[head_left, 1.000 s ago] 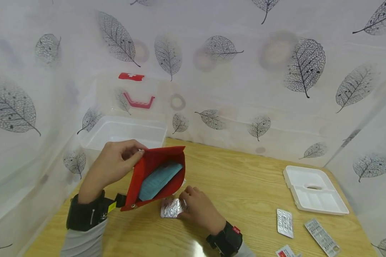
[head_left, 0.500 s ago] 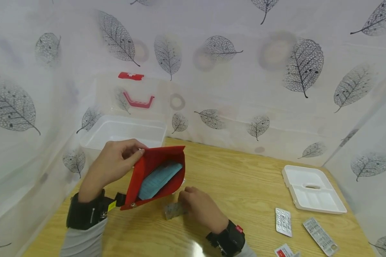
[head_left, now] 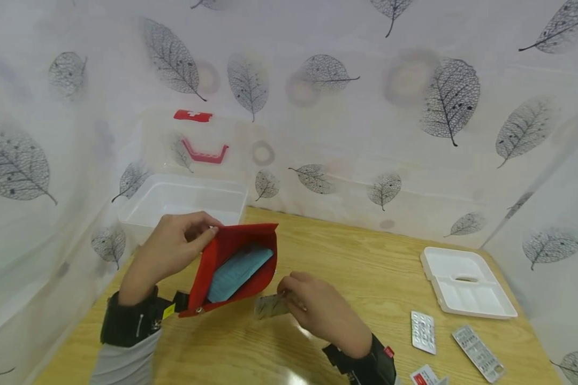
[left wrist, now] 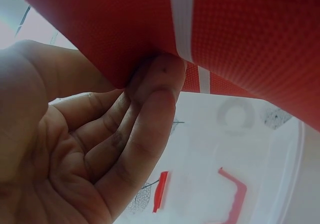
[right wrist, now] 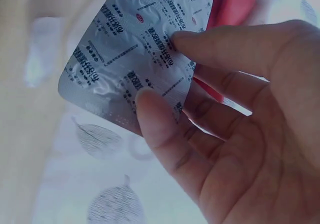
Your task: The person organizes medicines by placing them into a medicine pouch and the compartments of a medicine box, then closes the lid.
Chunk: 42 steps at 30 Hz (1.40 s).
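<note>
Two hands — a left hand (head_left: 173, 247) left of centre, a right hand (head_left: 325, 309) lower centre — and two black wrist straps (head_left: 124, 321). Blister packs come to three: one held pack (head_left: 271, 306) lower centre, two flat packs (head_left: 423, 332) lower right. One red pouch (head_left: 203, 284), one blue packet (head_left: 240, 271) (inside the pouch), one white tray (head_left: 451, 263) at right, one clear box (head_left: 192, 188) left of centre.

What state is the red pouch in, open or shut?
Open: the red pouch gapes, held by the left hand, with a teal packet visible inside.
</note>
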Tool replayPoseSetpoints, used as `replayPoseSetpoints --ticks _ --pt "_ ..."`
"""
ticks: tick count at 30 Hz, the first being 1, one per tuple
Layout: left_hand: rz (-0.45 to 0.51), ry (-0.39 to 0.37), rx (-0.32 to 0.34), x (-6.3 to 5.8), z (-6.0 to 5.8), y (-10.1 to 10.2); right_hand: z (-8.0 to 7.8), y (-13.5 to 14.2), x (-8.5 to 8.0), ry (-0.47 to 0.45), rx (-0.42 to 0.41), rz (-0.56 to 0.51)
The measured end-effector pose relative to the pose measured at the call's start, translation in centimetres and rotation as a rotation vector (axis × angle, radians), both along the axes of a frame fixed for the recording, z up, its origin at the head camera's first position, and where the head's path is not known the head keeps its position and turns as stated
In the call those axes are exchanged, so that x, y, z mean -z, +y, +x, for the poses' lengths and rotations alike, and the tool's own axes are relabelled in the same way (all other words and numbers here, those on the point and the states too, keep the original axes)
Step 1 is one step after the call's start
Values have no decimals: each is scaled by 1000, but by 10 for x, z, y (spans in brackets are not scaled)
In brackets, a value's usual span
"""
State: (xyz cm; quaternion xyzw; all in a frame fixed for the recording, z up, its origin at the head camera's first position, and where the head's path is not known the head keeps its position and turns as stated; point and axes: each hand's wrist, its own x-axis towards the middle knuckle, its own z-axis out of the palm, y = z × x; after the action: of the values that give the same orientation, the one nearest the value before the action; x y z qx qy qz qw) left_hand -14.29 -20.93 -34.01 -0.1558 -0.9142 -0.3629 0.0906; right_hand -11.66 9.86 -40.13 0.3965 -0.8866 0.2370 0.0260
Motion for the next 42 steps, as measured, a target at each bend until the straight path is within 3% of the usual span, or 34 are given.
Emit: replayPoseSetpoints --ticks 7,11,17,26,30,35,42 --pt "11 15 46 5 -2 7 2 6 -26 170 64 -109" --pt "9 6 60 7 -3 13 1 1 -32 198 98 -181" --pt "13 16 93 7 -4 17 -2 -23 -22 201 69 -237" --pt "21 31 110 6 -2 18 -7 -47 0 177 3 -101" --pt "27 29 115 6 -2 16 -7 -50 2 161 -19 -102" --pt "37 6 118 3 -1 16 -8 -47 2 185 5 -132" --pt "28 8 95 3 -1 14 -11 -37 0 224 112 -227"
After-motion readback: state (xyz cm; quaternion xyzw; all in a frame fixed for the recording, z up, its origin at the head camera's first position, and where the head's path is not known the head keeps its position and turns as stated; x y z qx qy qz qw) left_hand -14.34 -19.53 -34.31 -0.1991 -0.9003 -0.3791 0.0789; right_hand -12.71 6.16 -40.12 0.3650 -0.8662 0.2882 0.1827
